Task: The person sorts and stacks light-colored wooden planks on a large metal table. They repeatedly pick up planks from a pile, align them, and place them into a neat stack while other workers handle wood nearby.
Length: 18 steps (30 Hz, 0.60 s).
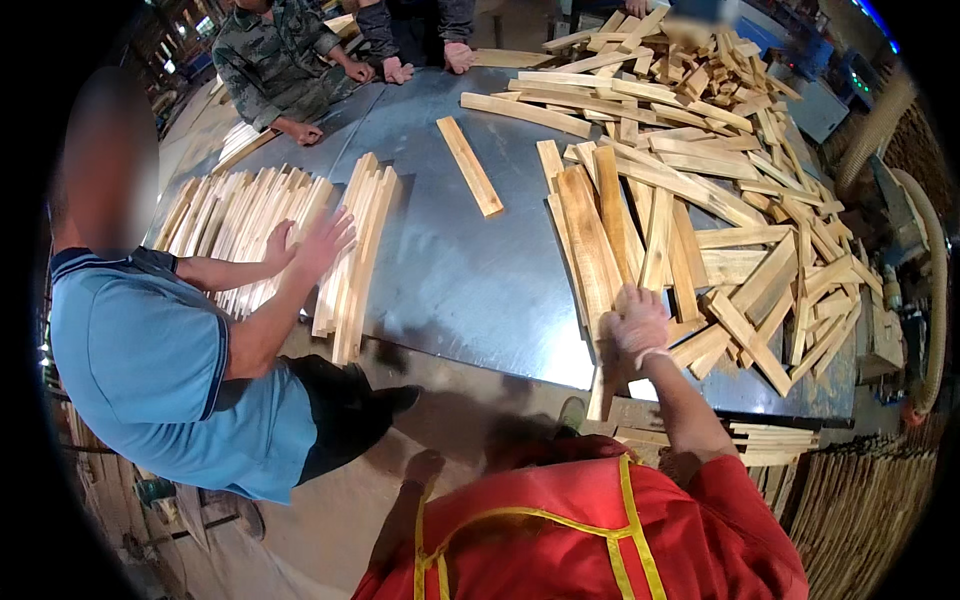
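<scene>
My right hand [637,322], in a thin pale glove, is closed around the near end of a wooden strip by the table's front edge. Next to it lies a wider wooden board [588,235], with more strips fanned out beyond the fingers. My left hand [425,466] hangs low in shadow beside my red garment, away from the table. Its fingers are too dark to make out. A single loose wooden strip [470,166] rests on the metal tabletop [455,290], farther off to the left.
A large jumbled heap of wooden strips [740,170] covers the table's right side. At left, a co-worker in a blue shirt [150,340] reaches over a row of aligned strips [245,215]. Other people stand at the far edge. A ribbed hose [930,300] hangs at far right.
</scene>
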### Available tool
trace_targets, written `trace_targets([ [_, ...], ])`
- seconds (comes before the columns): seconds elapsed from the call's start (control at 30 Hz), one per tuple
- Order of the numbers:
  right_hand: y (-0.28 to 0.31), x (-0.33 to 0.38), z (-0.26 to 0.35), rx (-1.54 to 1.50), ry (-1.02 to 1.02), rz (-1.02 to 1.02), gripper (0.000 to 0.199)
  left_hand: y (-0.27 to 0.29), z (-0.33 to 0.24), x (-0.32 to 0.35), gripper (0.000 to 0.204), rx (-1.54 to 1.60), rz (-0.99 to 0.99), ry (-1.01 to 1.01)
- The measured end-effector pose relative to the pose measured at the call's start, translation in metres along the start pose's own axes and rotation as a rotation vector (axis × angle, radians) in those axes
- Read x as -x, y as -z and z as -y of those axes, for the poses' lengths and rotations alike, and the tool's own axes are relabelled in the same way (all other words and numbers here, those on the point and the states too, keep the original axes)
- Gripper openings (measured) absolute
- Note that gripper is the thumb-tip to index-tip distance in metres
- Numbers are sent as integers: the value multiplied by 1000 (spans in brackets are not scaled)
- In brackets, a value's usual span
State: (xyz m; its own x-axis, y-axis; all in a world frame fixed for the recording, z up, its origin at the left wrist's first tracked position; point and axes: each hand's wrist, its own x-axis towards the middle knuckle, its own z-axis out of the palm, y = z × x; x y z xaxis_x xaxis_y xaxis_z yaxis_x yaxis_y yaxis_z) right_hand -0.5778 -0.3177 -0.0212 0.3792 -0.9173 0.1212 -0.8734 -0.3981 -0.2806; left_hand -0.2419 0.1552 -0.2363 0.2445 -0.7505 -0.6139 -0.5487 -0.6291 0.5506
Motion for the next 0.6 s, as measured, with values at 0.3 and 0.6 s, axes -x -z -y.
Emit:
trace_targets([
  [0.3,6,-39,29,-258,326,69,37,-30,-146,8,40,8,-18,226],
  [0.6,-21,-104,-10,-546,-266,74,77,12,-231,5,46,-63,-38,229],
])
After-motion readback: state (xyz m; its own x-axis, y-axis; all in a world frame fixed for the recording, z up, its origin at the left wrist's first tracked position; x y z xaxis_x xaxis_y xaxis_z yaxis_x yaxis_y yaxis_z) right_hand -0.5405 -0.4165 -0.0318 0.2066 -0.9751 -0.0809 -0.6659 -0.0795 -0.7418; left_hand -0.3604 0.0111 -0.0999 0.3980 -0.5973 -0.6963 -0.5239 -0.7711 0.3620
